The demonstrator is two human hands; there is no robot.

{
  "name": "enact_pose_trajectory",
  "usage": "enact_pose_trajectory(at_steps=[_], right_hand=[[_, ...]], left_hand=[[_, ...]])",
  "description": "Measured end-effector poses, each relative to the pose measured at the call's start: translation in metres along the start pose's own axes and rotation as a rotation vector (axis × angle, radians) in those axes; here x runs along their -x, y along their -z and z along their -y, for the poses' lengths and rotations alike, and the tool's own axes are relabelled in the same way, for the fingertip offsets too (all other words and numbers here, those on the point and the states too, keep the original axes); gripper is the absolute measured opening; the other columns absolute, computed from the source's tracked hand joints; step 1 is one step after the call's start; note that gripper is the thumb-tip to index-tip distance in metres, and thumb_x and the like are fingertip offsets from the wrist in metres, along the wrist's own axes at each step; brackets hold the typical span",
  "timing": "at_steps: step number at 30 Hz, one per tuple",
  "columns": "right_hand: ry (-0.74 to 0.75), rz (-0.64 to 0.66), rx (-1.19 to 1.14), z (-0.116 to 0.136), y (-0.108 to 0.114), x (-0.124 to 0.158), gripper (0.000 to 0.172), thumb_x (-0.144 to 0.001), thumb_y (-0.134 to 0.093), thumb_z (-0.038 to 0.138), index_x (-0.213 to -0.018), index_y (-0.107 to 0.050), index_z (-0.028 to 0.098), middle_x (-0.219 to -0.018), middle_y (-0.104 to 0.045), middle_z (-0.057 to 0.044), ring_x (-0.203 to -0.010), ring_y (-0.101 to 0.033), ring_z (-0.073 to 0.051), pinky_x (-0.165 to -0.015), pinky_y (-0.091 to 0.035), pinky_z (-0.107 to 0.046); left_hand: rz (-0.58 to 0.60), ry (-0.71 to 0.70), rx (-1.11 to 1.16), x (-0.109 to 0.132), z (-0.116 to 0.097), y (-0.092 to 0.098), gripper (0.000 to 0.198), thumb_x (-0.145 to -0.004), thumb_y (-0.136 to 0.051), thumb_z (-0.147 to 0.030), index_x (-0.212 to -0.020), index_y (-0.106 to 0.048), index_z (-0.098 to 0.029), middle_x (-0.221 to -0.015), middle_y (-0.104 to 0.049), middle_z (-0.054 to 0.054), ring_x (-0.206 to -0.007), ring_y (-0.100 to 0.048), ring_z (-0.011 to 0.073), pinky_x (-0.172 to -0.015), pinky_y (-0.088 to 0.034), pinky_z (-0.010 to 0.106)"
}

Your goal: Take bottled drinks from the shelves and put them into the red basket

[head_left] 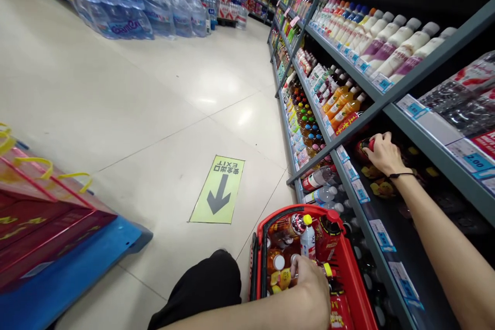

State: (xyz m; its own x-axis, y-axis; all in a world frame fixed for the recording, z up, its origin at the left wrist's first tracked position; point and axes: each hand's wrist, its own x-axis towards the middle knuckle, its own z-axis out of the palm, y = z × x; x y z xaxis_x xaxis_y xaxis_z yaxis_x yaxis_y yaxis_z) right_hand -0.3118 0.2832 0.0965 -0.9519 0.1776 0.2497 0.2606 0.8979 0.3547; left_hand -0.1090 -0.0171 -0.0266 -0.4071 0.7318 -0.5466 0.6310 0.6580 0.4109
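Note:
My right hand point(384, 154), with a dark band at the wrist, reaches into the lower shelf. Its thumb and fingers are closed on the red cap of a dark drink bottle point(362, 150), whose body is partly in shadow. Bottles with yellow labels point(382, 188) lie beside that hand. Down in the red shopping basket point(358, 273), my left hand point(311, 281) has its fingers curled round a bottle that they mostly hide. Around it are a yellow-labelled bottle point(281, 279), a pale bottle with a yellow cap point(308, 240) and a white-capped amber bottle point(277, 262).
Shelving point(359, 201) with price tags runs along the right. White drink bottles point(398, 51) and orange juice bottles point(346, 105) fill other shelves. Red gift boxes point(46, 216) stand on a blue platform point(96, 268) at left. Water packs point(116, 5) are stacked behind an exit floor sign point(218, 191).

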Motion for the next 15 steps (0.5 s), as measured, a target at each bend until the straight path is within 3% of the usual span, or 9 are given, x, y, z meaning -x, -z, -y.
enact_pose_trajectory(at_steps=[2, 7, 11, 15], right_hand=[[-0.036, -0.054, -0.035, -0.003, 0.002, 0.01, 0.042, -0.096, -0.062, 0.041, -0.123, -0.057, 0.01, -0.123, -0.054, -0.023, -0.078, -0.065, -0.029, -0.069, -0.047, -0.039], [-0.095, -0.166, -0.112, -0.004, 0.011, 0.037, 0.046, -0.095, -0.065, 0.045, -0.123, -0.059, 0.01, -0.12, -0.056, -0.021, -0.079, -0.063, -0.028, -0.068, -0.047, -0.037], [-0.092, -0.186, -0.103, 0.002, 0.021, 0.058, 0.046, -0.096, -0.064, 0.046, -0.124, -0.061, 0.009, -0.122, -0.055, -0.022, -0.078, -0.061, -0.027, -0.065, -0.047, -0.037], [-0.091, -0.186, -0.08, 0.005, 0.035, 0.072, 0.048, -0.097, -0.06, 0.049, -0.124, -0.062, 0.009, -0.12, -0.056, -0.022, -0.075, -0.061, -0.028, -0.062, -0.045, -0.037]], left_hand=[[0.07, -0.033, -0.055, 0.002, -0.001, 0.006, 0.061, -0.058, -0.091, -0.029, -0.118, -0.081, -0.019, -0.101, -0.076, 0.023, -0.093, -0.068, 0.0409, -0.072, -0.049, 0.048], [0.13, -0.059, -0.122, 0.001, -0.008, 0.013, 0.051, -0.075, -0.081, -0.025, -0.124, -0.077, -0.009, -0.104, -0.075, 0.028, -0.097, -0.07, 0.0446, -0.071, -0.052, 0.053], [0.149, -0.103, -0.11, 0.0, -0.011, 0.01, 0.05, -0.081, -0.075, -0.025, -0.128, -0.075, -0.009, -0.107, -0.076, 0.028, -0.101, -0.07, 0.0467, -0.072, -0.053, 0.054], [0.099, -0.123, -0.119, -0.004, -0.012, 0.0, 0.046, -0.077, -0.075, -0.028, -0.118, -0.08, -0.009, -0.102, -0.077, 0.027, -0.095, -0.07, 0.0467, -0.069, -0.052, 0.055]])
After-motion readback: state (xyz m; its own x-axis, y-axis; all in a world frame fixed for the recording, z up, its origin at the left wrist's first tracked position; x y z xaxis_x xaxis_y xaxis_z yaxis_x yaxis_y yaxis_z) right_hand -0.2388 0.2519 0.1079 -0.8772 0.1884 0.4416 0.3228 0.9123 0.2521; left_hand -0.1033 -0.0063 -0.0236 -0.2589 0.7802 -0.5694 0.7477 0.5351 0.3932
